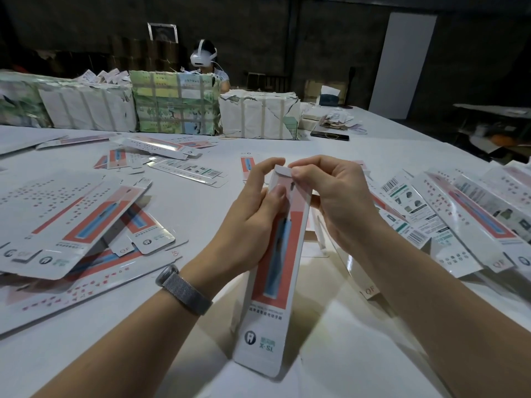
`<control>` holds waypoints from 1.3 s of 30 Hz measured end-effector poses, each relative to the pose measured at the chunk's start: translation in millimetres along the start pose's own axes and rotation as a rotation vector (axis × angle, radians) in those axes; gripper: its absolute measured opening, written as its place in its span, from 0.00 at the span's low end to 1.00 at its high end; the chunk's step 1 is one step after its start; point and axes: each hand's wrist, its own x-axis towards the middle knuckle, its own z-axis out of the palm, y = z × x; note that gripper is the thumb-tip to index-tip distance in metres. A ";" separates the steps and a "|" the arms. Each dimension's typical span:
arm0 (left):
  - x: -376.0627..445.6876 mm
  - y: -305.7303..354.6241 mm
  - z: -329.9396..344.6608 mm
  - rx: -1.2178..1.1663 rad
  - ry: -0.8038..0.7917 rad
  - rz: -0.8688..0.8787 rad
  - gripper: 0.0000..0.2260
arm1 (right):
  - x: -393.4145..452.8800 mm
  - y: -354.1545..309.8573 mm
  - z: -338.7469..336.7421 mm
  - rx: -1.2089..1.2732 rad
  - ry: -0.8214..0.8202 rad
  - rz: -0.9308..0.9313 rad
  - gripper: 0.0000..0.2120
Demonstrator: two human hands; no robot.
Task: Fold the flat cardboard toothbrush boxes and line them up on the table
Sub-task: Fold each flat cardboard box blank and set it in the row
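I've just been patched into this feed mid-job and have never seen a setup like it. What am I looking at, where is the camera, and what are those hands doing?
There is no machine here: a person is working with bare hands, and the single picture comes from a wide-angle camera worn on their head, looking forward and down. The left hand, with a watch on its wrist, grips a long toothbrush box that stands tilted on the white table. The right hand pinches the flap at the box's top end, apparently folding it shut. Flat, unfolded boxes lie in loose heaps to the left, and more boxes lie to the right. Wrapped bundles stand in a row farther back, and behind them sits another person wearing a white headset.
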 end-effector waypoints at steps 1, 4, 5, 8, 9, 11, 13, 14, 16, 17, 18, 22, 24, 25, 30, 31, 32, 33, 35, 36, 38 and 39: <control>0.1 -0.3 -0.3 0.005 -0.014 0.006 0.14 | 0.1 -1.1 -0.3 -0.005 0.005 0.003 0.08; -0.8 0.3 -0.7 -0.017 -0.052 0.015 0.15 | 1.1 -3.0 -2.7 -0.054 0.021 0.008 0.08; -1.0 0.8 -0.9 -0.030 -0.060 0.013 0.16 | 1.5 -3.5 -3.6 -0.061 0.022 0.009 0.08; -2.1 1.4 -2.0 -0.030 -0.089 0.011 0.18 | 2.5 -4.1 -4.7 -0.038 0.025 0.020 0.09; -2.2 1.8 -1.5 -0.023 -0.086 0.015 0.18 | 3.1 -4.1 -5.8 -0.035 0.021 0.026 0.10; -2.2 2.5 -0.4 -0.005 -0.062 0.023 0.17 | 4.4 -4.8 -8.3 -0.042 -0.017 0.042 0.10; -2.3 3.2 -0.5 0.014 -0.042 0.022 0.17 | 5.7 -5.6 -9.4 -0.044 -0.060 0.061 0.10; -1.9 3.1 -0.6 0.017 -0.038 0.020 0.16 | 6.1 -5.4 -9.5 -0.039 -0.071 0.068 0.10; -1.2 2.0 -0.4 0.001 -0.026 0.018 0.14 | 6.5 -4.6 -10.4 -0.034 -0.086 0.069 0.10; -0.6 1.3 -0.7 -0.015 -0.017 0.018 0.13 | 6.6 -4.2 -10.5 -0.033 -0.096 0.063 0.10; -0.2 0.9 -1.4 -0.027 -0.009 0.018 0.12 | 6.4 -3.9 -10.5 -0.033 -0.109 0.054 0.10; -0.2 2.8 -3.6 -0.074 0.008 0.007 0.12 | 6.2 -1.7 -12.0 -0.041 -0.156 0.016 0.10; -0.5 3.9 -4.5 -0.090 0.007 0.003 0.11 | 6.3 -1.3 -12.4 -0.036 -0.170 0.006 0.10; -0.5 4.3 -4.9 -0.096 0.006 0.002 0.11 | 6.6 -1.0 -12.5 -0.033 -0.175 0.001 0.10; -0.7 5.3 -6.4 -0.136 -0.019 -0.010 0.11 | 7.0 -2.8 -16.3 0.006 -0.232 -0.016 0.11; -0.7 5.4 -7.0 -0.142 -0.036 -0.014 0.11 | 7.3 -3.5 -18.2 0.013 -0.256 -0.011 0.11; -0.9 5.7 -6.8 -0.148 -0.055 -0.017 0.11 | 7.4 -4.2 -20.4 0.018 -0.281 -0.005 0.11; -1.0 6.1 -6.5 -0.151 -0.068 -0.016 0.11 | 7.5 -5.0 -22.4 0.022 -0.303 0.001 0.11; -1.3 6.9 -6.3 -0.159 -0.072 -0.005 0.10 | 7.9 -5.7 -24.5 0.037 -0.330 0.006 0.10; -1.5 7.2 -6.4 -0.169 -0.071 0.000 0.09 | 8.3 -5.6 -25.0 0.039 -0.338 0.007 0.10; -1.6 7.2 -6.1 -0.205 -0.079 -0.007 0.09 | 8.6 -5.7 -26.2 0.031 -0.350 0.011 0.11; -1.6 6.7 -6.5 -0.221 -0.084 -0.015 0.08 | 8.7 -5.8 -27.2 0.026 -0.357 0.014 0.11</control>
